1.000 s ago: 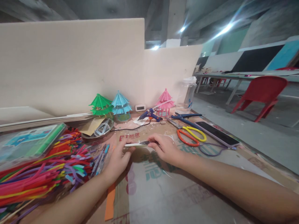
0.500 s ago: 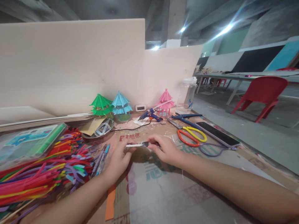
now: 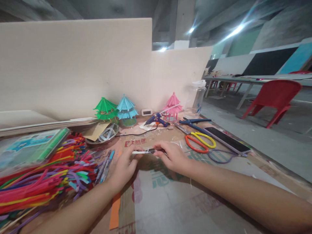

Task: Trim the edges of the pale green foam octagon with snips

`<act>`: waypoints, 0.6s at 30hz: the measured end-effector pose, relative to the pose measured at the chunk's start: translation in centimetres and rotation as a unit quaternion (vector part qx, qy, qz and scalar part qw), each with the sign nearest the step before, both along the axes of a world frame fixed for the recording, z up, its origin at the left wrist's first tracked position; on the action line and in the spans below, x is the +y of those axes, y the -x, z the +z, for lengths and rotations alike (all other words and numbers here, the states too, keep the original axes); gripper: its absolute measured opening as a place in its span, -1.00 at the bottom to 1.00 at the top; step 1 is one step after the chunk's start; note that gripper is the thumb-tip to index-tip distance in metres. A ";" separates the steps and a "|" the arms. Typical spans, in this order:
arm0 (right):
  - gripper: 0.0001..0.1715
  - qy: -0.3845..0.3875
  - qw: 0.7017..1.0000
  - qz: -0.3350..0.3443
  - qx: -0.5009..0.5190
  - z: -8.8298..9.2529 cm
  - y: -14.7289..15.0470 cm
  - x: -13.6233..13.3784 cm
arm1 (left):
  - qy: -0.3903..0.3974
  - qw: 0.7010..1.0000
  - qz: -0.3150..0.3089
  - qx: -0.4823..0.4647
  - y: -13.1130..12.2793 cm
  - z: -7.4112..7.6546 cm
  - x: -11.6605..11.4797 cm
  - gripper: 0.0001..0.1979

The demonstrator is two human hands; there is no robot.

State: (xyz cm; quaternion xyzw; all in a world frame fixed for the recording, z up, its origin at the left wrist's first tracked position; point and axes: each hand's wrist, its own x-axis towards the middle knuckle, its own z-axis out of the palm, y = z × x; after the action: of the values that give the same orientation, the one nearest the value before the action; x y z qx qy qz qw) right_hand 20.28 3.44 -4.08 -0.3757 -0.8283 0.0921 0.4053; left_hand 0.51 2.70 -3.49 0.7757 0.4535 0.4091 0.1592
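While both hands are working close together over the cardboard-covered table, the left hand is pinching one white strip between thumb and fingers. Just across a small gap, the right hand is pinching one dark piece, too small and blurred to identify. The strip is lying nearly level above the table, its long axis running left to right across the view, its right end pointing at the dark piece and seeming to meet it; its left end is disappearing into the left hand.

Three tiered paper roofs are standing along the back: one green roof, one blue roof and one pink roof. Between the blue and pink ones, one small digital display is sitting, with one glue gun lying in front. One pair of scissors, having one orange and one yellow handle, is lying beyond the right hand, near one phone. At least two pens are lying beside the left forearm, next to pipe cleaners too many to count.

Compared with one second ago, the hands are keeping almost the same places. One thin white sliver is now showing just below the right forearm, whereas in that earlier frame slivers are showing farther left, below the right hand.
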 end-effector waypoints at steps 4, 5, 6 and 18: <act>-0.86 -0.005 1.000 -0.007 -0.006 0.0 0.1 0.1 | 0.001 1.000 0.001 0.004 0.0 0.0 0.0 -0.87; -0.87 -0.007 1.000 -0.007 -0.007 0.0 0.1 0.1 | 0.003 1.000 0.004 0.004 0.0 0.1 0.0 -0.87; -0.87 -0.009 1.000 -0.008 -0.006 0.0 0.1 0.1 | 0.005 1.000 0.006 0.004 -0.1 0.1 0.0 -0.87; -0.84 0.034 0.999 -0.022 0.028 -0.2 -0.3 0.5 | 0.029 0.999 0.021 -0.013 -0.1 0.1 0.0 -0.87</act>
State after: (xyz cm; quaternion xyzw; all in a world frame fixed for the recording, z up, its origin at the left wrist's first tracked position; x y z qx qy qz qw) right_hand 20.55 3.90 -4.26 -0.4047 -0.8046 0.1215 0.4173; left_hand 0.60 2.72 -3.40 0.7559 0.4791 0.4089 0.1786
